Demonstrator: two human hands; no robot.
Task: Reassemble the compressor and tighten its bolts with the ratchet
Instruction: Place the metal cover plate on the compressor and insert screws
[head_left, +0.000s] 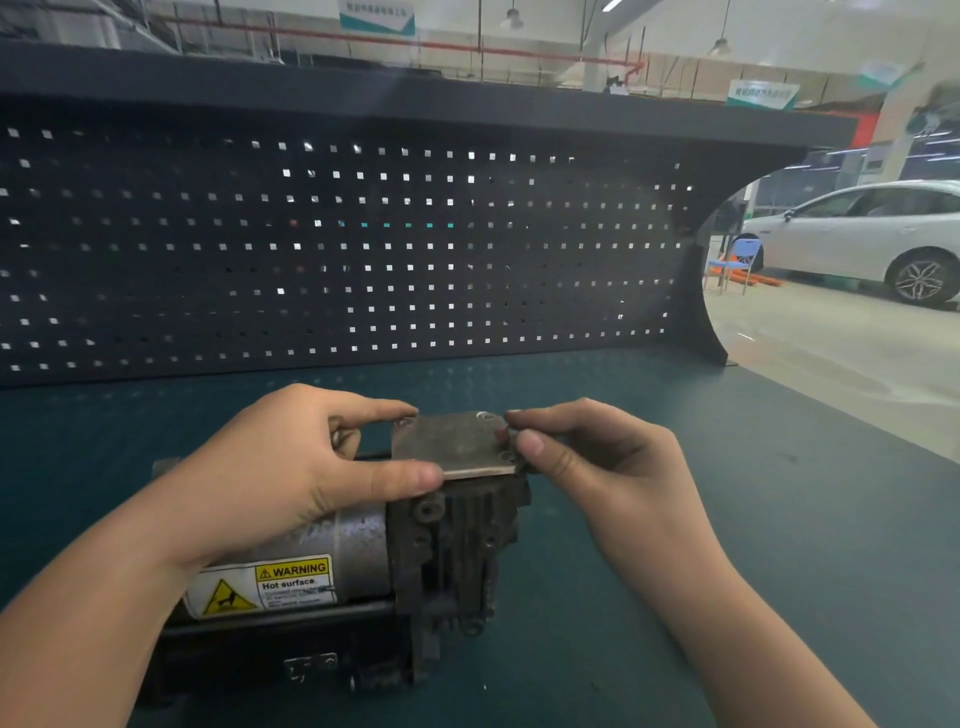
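Note:
The compressor (374, 566) lies on its side on the green bench, a silver cylinder with a yellow warning label joined to a dark finned block. A flat grey metal cover plate (452, 441) with corner holes sits just over the top of that block. My left hand (291, 467) pinches the plate's left edge between thumb and forefinger. My right hand (587, 457) pinches its right edge the same way. No ratchet or loose bolts show in view.
A dark pegboard back panel (337, 249) rises behind the green bench top (727, 519). The bench's right edge runs diagonally at the right. Beyond it is workshop floor with a white car (857, 234) and a blue chair (737, 262).

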